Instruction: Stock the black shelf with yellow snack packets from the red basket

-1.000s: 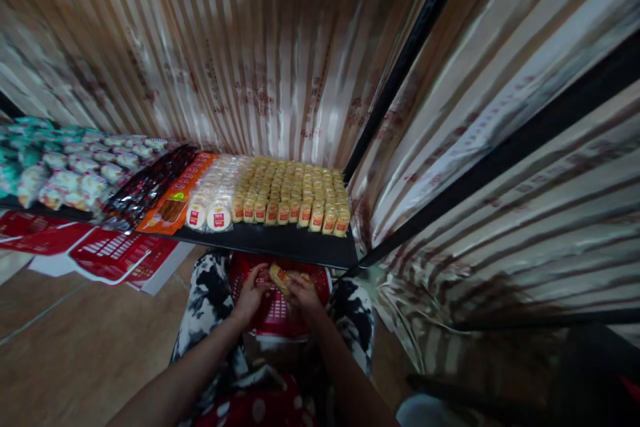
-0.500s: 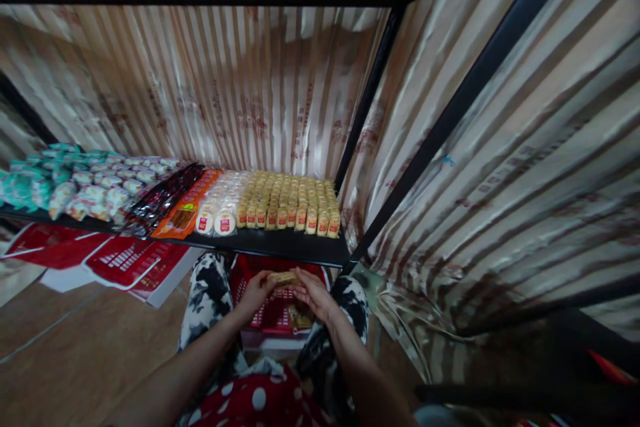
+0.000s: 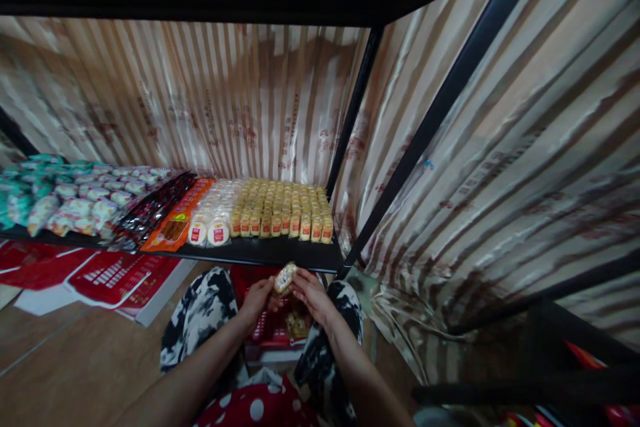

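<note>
Both hands hold one small wrapped pastry (image 3: 285, 277) just below the front edge of a black shelf (image 3: 280, 251). My left hand (image 3: 258, 298) grips it from the left and my right hand (image 3: 311, 292) from the right. Under the hands a red plastic basket (image 3: 264, 333) rests between my knees, with a few more packets (image 3: 297, 324) in it. On the shelf, rows of yellow wrapped pastries (image 3: 285, 208) stand upright at the right end.
Left of the yellow rows lie round white cakes (image 3: 210, 227), an orange packet (image 3: 175, 227), dark packets (image 3: 150, 210) and teal-and-white snack bags (image 3: 55, 197). Red flattened baskets (image 3: 107, 270) lie on the wooden floor. Striped foil sheeting lines the back and right. A black upright (image 3: 425, 140) stands right.
The view has tilted up, bringing the upper shelf edge into sight. Both hands have lifted the pastry from the basket toward the shelf's front edge and turned it.
</note>
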A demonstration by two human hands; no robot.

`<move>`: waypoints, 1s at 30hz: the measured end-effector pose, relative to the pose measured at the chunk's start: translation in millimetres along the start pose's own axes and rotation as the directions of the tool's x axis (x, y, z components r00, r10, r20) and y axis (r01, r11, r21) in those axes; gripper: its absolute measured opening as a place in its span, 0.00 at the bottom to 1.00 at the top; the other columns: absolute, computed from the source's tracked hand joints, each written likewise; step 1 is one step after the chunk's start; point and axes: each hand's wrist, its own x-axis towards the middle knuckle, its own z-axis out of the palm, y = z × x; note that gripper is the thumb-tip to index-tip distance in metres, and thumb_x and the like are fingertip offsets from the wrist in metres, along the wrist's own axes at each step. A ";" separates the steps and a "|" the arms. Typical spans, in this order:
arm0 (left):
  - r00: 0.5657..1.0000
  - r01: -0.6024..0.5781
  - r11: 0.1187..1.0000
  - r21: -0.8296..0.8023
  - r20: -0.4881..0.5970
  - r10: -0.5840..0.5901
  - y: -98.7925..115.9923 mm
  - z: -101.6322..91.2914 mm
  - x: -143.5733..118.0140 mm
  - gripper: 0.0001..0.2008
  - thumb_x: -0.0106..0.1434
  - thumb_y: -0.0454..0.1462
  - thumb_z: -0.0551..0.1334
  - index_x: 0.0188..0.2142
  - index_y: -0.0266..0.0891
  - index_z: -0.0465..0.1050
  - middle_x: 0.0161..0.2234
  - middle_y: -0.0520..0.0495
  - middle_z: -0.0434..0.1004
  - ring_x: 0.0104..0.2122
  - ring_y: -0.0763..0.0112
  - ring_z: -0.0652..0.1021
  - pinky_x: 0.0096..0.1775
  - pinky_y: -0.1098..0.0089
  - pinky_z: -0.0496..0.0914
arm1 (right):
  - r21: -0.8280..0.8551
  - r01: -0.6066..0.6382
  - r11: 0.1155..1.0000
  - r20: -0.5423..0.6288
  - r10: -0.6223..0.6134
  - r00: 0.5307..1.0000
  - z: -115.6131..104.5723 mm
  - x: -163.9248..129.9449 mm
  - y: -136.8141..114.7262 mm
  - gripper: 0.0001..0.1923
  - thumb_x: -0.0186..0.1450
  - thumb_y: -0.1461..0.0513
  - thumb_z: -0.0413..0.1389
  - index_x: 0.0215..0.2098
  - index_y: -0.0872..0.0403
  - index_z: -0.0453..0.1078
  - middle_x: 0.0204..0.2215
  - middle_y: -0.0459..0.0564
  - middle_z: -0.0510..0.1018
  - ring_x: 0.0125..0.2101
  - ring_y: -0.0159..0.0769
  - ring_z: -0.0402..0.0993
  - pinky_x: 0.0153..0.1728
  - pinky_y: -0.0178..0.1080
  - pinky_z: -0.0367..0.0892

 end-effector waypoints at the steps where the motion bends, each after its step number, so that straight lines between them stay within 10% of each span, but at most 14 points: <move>1: 1.000 0.017 1.000 -0.002 0.008 -0.017 2.2 0.5 0.6 0.20 0.54 0.51 0.59 0.32 0.35 0.65 0.21 0.51 0.74 0.17 0.76 0.73 0.20 0.76 0.63 | 0.001 0.002 1.000 -0.028 -0.002 1.000 0.6 2.1 -0.1 0.15 0.50 0.58 0.64 0.35 0.54 0.72 0.25 0.44 0.77 0.22 0.23 0.70 0.23 0.25 0.63; 7: 0.993 0.116 0.992 -0.038 0.001 -0.116 8.9 6.4 4.7 0.15 0.59 0.47 0.55 0.35 0.36 0.63 0.24 0.49 0.74 0.17 0.75 0.74 0.18 0.77 0.61 | 0.005 -0.007 1.000 -0.117 0.008 0.993 4.5 16.7 -0.2 0.13 0.49 0.59 0.64 0.32 0.55 0.72 0.22 0.43 0.76 0.20 0.23 0.69 0.22 0.26 0.64; 16: 0.975 -0.209 0.977 0.050 -0.071 0.212 8.5 6.7 19.3 0.17 0.49 0.43 0.62 0.35 0.38 0.60 0.26 0.54 0.70 0.22 0.74 0.74 0.25 0.73 0.67 | 0.177 0.018 0.984 -0.127 0.004 0.992 10.2 28.0 -2.8 0.16 0.47 0.60 0.65 0.34 0.54 0.72 0.31 0.47 0.79 0.32 0.31 0.75 0.38 0.33 0.70; 24: 0.792 -0.396 0.715 0.576 -0.179 0.583 6.7 9.2 38.1 0.08 0.51 0.34 0.57 0.32 0.38 0.63 0.33 0.49 0.65 0.32 0.69 0.70 0.34 0.68 0.68 | 0.074 0.046 0.996 -0.105 -0.038 0.994 19.8 37.3 -12.6 0.20 0.48 0.55 0.65 0.38 0.52 0.71 0.37 0.49 0.78 0.39 0.37 0.74 0.44 0.40 0.66; 30: 0.752 -0.441 0.662 0.606 -0.153 0.641 7.7 24.6 47.2 0.08 0.52 0.33 0.56 0.34 0.39 0.62 0.35 0.47 0.63 0.36 0.68 0.70 0.38 0.66 0.68 | 0.009 0.145 0.989 -0.127 -0.143 0.982 13.6 56.5 -8.6 0.26 0.46 0.55 0.65 0.42 0.51 0.68 0.35 0.48 0.77 0.34 0.36 0.74 0.37 0.39 0.68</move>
